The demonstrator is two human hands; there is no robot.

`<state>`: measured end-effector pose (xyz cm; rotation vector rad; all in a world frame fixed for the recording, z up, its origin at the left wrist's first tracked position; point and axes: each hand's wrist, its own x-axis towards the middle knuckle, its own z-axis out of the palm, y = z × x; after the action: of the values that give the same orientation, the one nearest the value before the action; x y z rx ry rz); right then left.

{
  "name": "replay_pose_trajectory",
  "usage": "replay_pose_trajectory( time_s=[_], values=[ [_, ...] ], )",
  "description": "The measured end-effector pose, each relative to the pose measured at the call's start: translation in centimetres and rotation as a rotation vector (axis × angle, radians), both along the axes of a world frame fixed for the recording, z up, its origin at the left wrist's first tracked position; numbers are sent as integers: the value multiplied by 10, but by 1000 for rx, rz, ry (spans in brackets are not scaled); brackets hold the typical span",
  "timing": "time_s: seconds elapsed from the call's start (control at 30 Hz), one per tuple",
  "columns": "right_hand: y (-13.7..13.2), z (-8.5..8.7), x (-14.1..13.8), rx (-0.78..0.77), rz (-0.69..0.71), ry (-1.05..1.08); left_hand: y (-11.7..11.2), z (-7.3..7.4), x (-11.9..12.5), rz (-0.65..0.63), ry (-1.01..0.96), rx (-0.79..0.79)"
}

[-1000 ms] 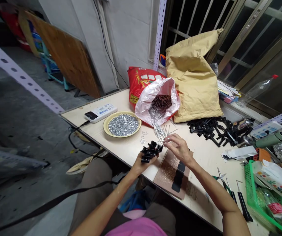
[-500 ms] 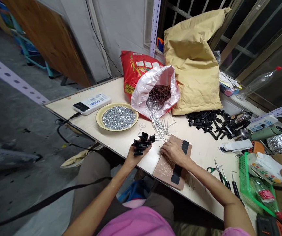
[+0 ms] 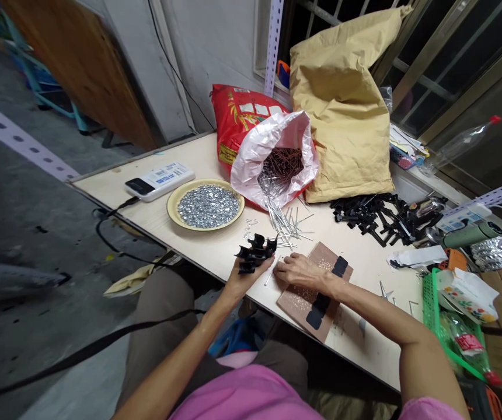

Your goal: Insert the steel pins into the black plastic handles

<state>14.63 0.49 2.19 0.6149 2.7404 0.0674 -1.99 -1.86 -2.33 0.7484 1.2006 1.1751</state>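
The left hand (image 3: 243, 281), just left of the board (image 3: 292, 303), is curled round a cluster of black clips (image 3: 255, 255), its fingers wrapped beneath them. The right hand (image 3: 300, 272) rests over the board's left edge with its fingers bent together; I cannot tell whether they grip anything. One thin nail (image 3: 271, 273) is between the hands, left of the board, near the right fingertips.

Beyond the board on the surface (image 3: 360, 251), loose nails (image 3: 289, 226) spill from the mouth of a red sack (image 3: 237, 119). Black pads (image 3: 316, 315) lie on the board. A plate (image 3: 171, 211) of small metal bits (image 3: 209, 205) sits farther left of it, a heap of black parts (image 3: 371, 214) beyond it to the right, and a green basket (image 3: 429, 303) well to its right.
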Motion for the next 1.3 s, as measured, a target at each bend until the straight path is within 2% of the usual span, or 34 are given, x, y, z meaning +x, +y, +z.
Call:
replay_pose_trajectory(
  time_s=[0.13,0.23,0.3,0.33,0.4,0.47,0.53,0.63,0.73,0.9,1.0,1.1,1.17,1.3],
  values=[
    [3,-4,-16,27,-5,27,3,4,-2,28,-91,18],
    [7,-10,-20,1,3,32,6,1,-8,84,6,74],
    [8,-15,-17,-18,-62,100,8,-4,-10,99,61,101],
    [8,-17,-13,-26,-134,181,9,-7,-11,103,66,111],
    [7,-17,-5,-54,-328,473,10,-12,-11,104,66,131],
    [6,-8,1,-108,-532,869,12,-17,-10,101,60,149],
    [6,8,2,-180,-673,1224,14,-18,-7,89,45,162],
    [7,32,-8,-266,-750,1548,14,-12,-3,42,100,220],
    [9,41,-20,-297,-723,1666,14,-1,-3,-18,242,314],
    [9,34,-28,-251,-693,1587,13,11,-4,-103,445,434],
    [8,32,-23,-175,-622,1452,15,8,-5,-127,459,452],
    [15,33,-10,-116,-558,1328,17,3,-6,-97,455,473],
    [22,29,1,-57,-636,1177,18,2,-7,-58,462,495],
    [31,9,10,-10,-903,583,15,13,-9,-50,523,547]
  ],
)
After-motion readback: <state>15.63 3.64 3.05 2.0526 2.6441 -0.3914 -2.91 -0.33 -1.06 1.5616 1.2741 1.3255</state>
